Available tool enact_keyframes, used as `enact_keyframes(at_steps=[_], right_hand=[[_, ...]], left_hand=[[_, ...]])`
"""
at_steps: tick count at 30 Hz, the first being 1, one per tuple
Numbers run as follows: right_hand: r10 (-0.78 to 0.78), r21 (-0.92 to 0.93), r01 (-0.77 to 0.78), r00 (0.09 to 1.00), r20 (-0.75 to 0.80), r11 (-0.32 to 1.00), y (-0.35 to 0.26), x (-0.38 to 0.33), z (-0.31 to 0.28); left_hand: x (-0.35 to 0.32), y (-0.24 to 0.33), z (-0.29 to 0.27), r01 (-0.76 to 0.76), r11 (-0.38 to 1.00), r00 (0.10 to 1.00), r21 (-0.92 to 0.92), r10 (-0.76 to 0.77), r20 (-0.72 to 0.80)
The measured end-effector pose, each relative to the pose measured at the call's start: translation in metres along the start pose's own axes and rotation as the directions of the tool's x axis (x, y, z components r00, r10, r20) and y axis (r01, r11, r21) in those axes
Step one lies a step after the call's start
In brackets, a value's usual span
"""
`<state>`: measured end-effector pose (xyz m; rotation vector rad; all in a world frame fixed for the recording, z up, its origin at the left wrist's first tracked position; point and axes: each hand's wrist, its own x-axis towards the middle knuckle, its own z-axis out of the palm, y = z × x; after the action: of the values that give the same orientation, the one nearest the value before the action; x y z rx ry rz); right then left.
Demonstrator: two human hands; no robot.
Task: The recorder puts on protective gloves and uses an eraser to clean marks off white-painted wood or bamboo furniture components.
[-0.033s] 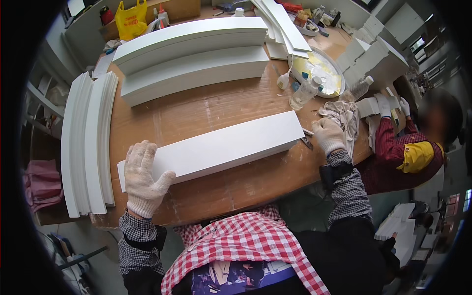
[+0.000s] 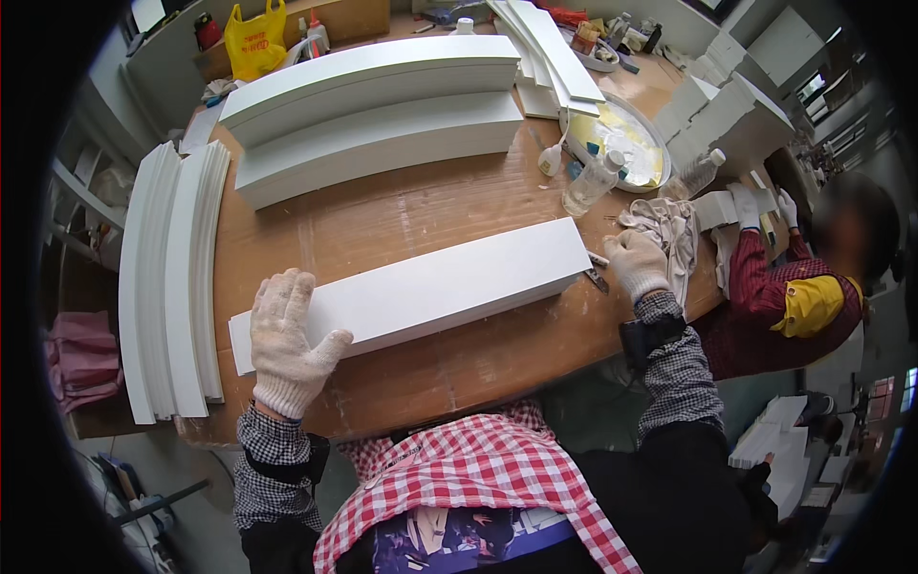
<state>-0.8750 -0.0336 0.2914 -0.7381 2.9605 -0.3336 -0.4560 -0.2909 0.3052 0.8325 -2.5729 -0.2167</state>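
A long white board (image 2: 430, 287) lies slantwise on the wooden table (image 2: 382, 220) in front of me. My left hand (image 2: 285, 337), in a white knit glove, rests flat on the board's left end with its fingers spread. My right hand (image 2: 636, 263), also gloved, is curled at the board's right end. A small thin tool (image 2: 595, 277) pokes out of it and touches the table beside the board's corner. What kind of tool it is I cannot make out.
Two thick stacks of white boards (image 2: 373, 110) lie at the back, and curved white strips (image 2: 172, 277) stand along the left edge. A plastic bottle (image 2: 593, 182), a round plate (image 2: 626, 143) and a grey cloth (image 2: 669, 225) sit at the right. A co-worker (image 2: 803, 287) sits beyond them.
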Motion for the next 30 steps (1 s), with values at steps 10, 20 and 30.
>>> enact_keyframes(at_steps=[10,20,30], right_hand=[[0.016,-0.102,-0.028,0.993,-0.119,0.994,0.002,0.077,-0.025],[-0.032,-0.436,0.019,0.999,-0.023,0.900,-0.006,0.163,0.000],[0.239,0.903,-0.022,0.967,-0.089,0.428,0.022,0.129,-0.010]], left_hand=[[0.026,0.031,0.007,0.017,0.999,0.993,0.038,-0.022,0.115],[0.032,0.030,0.006,-0.038,0.999,0.997,0.029,0.037,0.063],[0.028,0.029,0.005,-0.047,0.997,0.973,0.055,0.033,0.227]])
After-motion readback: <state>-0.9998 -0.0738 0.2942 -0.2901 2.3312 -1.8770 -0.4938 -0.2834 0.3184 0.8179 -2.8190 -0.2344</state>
